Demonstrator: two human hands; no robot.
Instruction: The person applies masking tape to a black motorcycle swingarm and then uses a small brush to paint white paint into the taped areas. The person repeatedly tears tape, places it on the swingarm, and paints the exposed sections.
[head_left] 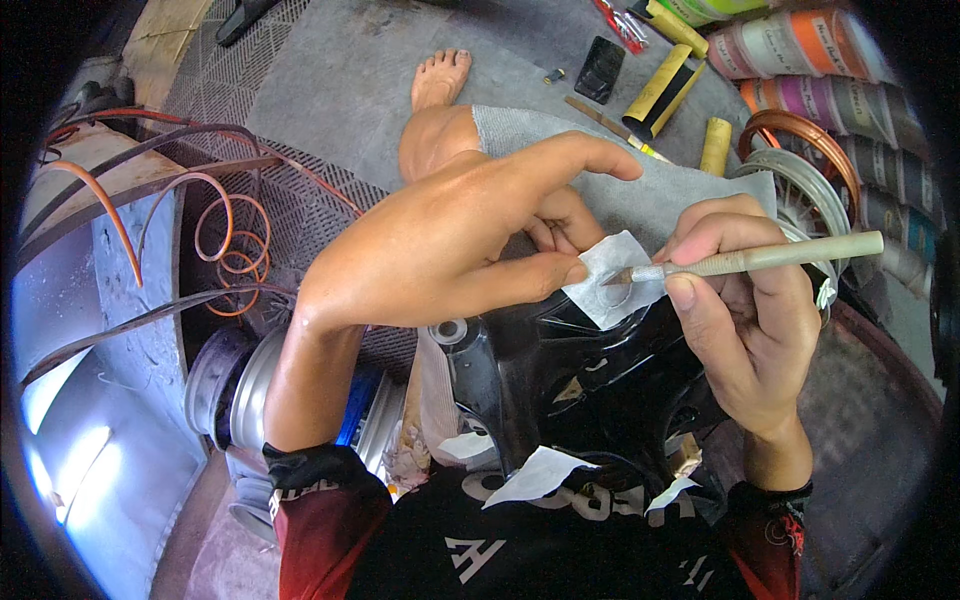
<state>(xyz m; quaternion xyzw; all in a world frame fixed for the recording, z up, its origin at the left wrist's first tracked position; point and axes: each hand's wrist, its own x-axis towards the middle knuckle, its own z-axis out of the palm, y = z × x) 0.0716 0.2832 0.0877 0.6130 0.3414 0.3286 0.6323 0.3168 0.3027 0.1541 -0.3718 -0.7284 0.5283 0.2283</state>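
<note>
My left hand (450, 240) reaches in from the left, its thumb and a finger pinching a small piece of white paper (603, 300). The index finger stretches out above it. My right hand (750, 310) grips a pen-shaped tool (800, 256) with a pale handle and silver collar. Its narrow tip lies against the white paper; whether it is a blade or bristles I cannot tell. Below both hands, a glossy black moulded part (530, 370) rests across my lap. Other torn white pieces (540, 474) sit along its near edge.
Wheel rims (255, 385) stand at the left, beside coiled orange hose (232, 240). A grey cloth (530, 135) covers my knee. Beyond it lie a black case (600, 68) and a yellow tube (662, 95). Paint tins (800, 45) and bronze and silver wheels (805, 150) are at the right.
</note>
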